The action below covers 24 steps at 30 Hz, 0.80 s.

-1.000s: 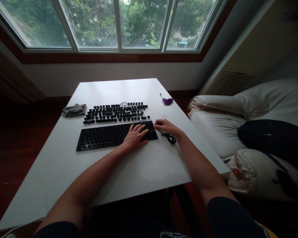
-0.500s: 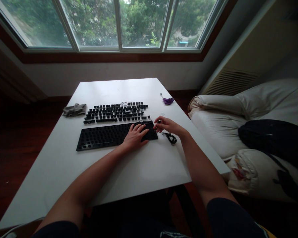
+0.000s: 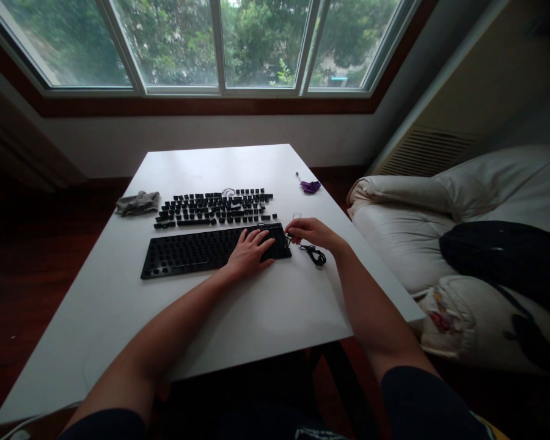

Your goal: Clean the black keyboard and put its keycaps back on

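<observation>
A black keyboard (image 3: 187,252) lies on the white table, with most of its keycaps off. My left hand (image 3: 251,252) rests flat on its right part, fingers spread and holding nothing. At the keyboard's right end, my right hand (image 3: 314,232) is closed in a pinch on a thin wire keycap puller (image 3: 297,216). Its wire loop sticks up above the fingers, and its lower ends show beneath them near the keyboard's edge. Behind the keyboard, several loose black keycaps (image 3: 192,208) stand in rows. A coiled black cable (image 3: 316,255) sits just below my right hand.
A grey cloth (image 3: 138,203) lies at the table's left edge. Toward the back right are a purple cloth (image 3: 310,187) and a small thin stick-like item (image 3: 297,176). Beyond the right edge stands a pale sofa (image 3: 389,244) with a black bag (image 3: 499,256).
My right fingers have drawn together, and the wire puller now shows more clearly above and below them. A small dark piece at those fingertips no longer shows. My left hand stays put.
</observation>
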Motion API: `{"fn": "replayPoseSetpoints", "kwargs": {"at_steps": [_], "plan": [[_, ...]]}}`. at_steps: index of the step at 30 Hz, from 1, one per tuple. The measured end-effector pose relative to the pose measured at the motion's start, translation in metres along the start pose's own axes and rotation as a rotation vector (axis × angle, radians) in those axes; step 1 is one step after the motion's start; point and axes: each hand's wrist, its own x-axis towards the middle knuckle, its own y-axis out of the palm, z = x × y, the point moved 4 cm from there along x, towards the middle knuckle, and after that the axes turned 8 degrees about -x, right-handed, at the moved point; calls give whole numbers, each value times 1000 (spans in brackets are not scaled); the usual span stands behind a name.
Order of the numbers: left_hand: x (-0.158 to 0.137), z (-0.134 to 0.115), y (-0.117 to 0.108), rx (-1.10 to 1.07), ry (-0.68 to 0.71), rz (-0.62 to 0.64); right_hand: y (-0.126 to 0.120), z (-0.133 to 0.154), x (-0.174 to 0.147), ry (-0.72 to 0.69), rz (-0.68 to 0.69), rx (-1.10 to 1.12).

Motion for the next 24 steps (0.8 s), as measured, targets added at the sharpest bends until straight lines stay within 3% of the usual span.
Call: {"fn": "replayPoseSetpoints", "kwargs": {"at_steps": [15, 24], "plan": [[2, 0, 2, -15, -16, 18, 24, 49, -10, -275, 7, -572], [2, 0, 2, -9, -8, 13, 21, 53, -13, -245, 3, -648]]}}
